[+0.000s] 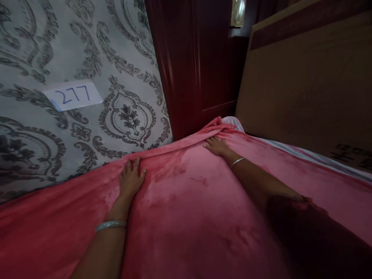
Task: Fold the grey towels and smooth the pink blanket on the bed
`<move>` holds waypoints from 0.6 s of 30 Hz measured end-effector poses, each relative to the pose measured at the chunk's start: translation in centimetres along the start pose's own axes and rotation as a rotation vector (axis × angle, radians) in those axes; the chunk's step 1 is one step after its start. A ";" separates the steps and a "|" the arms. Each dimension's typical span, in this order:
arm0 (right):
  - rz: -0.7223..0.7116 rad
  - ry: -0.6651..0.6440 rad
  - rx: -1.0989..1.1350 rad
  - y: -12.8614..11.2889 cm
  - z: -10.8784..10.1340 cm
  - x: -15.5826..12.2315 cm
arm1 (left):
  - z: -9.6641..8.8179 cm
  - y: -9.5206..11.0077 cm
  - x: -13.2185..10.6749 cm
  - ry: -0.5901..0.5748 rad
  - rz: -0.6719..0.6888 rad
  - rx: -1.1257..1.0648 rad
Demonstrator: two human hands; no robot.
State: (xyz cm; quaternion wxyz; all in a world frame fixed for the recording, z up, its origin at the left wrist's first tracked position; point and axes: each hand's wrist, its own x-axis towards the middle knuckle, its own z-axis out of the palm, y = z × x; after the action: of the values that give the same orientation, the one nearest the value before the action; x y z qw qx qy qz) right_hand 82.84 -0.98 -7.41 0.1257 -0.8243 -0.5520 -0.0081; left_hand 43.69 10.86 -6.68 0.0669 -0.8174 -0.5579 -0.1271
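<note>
A pink-red plush bed sheet [186,209] covers the bed and runs up to the wall. My left hand [132,177] lies on it close to the wall edge, fingers spread and pointing away from me. Farther off, near the far corner, my right hand [216,146] rests flat on the sheet with its fingers stretched out. Beside the right hand the sheet is bunched in a folded ridge [215,128]. Past that fold, a corner of striped bedding [234,123] shows. Neither hand holds anything.
Patterned grey wallpaper [128,116] rises along the left, bearing a paper marked 277 [77,95]. A dark red door [200,62] with a metal fitting [238,13] stands behind the bed. At the right leans a large cardboard box [308,81], against the bed's side.
</note>
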 end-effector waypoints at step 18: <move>0.399 0.050 -0.028 14.5 -0.5 2.2 | 1.5 -1.0 0.7 -0.019 0.017 0.076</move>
State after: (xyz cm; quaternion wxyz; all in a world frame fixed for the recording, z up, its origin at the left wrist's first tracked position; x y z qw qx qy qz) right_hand 97.01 -4.26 -9.42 0.1269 -0.9186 -0.3741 -0.0114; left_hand 43.16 12.20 -7.98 0.0937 -0.8202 -0.5559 -0.0978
